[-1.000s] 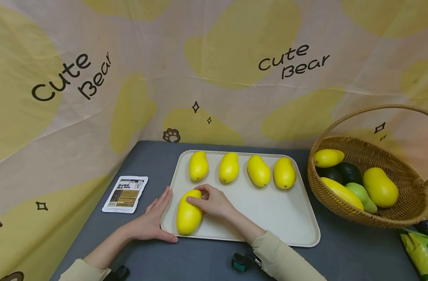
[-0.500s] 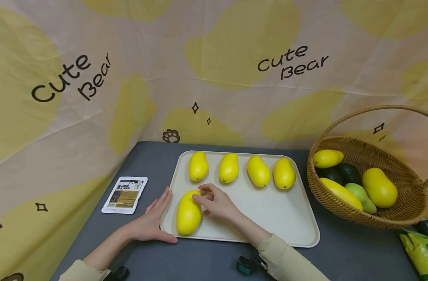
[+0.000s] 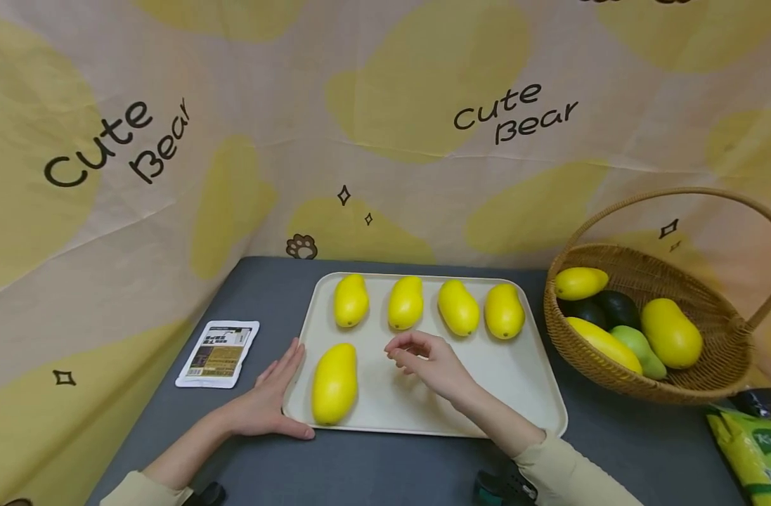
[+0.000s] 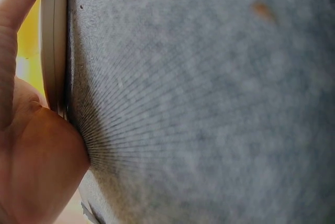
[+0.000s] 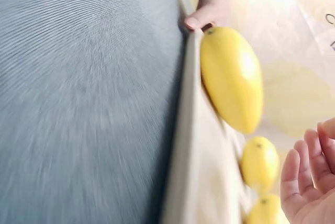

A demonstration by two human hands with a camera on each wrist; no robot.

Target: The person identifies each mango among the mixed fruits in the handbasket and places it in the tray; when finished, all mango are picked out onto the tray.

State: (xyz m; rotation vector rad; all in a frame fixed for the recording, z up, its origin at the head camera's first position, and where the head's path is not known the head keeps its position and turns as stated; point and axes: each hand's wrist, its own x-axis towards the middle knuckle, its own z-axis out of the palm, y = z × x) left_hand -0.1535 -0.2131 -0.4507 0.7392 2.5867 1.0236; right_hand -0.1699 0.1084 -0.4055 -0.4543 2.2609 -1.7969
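Observation:
A yellow mango (image 3: 334,384) lies at the near left corner of the beige tray (image 3: 423,414), its narrower end pointing away. My left hand (image 3: 268,404) rests at the tray's left near corner, fingers stretched along the side and thumb by the front edge. In the left wrist view, the tray rim (image 4: 54,51) touches that hand. My right hand (image 3: 437,365) hovers over the middle of the tray, fingers loosely bent, with nothing in it. The right wrist view shows its fingers (image 5: 316,156) apart from the mango (image 5: 233,80). Several smaller mangoes (image 3: 351,301) form a row along the far side.
At right stands a handled wicker basket (image 3: 733,351) containing yellow mangoes, dark fruits and a green one. A white-edged pouch (image 3: 218,354) lies left of the tray. A yellow-green packet (image 3: 755,450) is at the lower right. A patterned cloth (image 3: 385,126) hangs behind the table.
My right hand has let go of the near mango and moved right, over the tray's middle. The mango stays in the near left corner; my left hand has stayed at the tray's edge.

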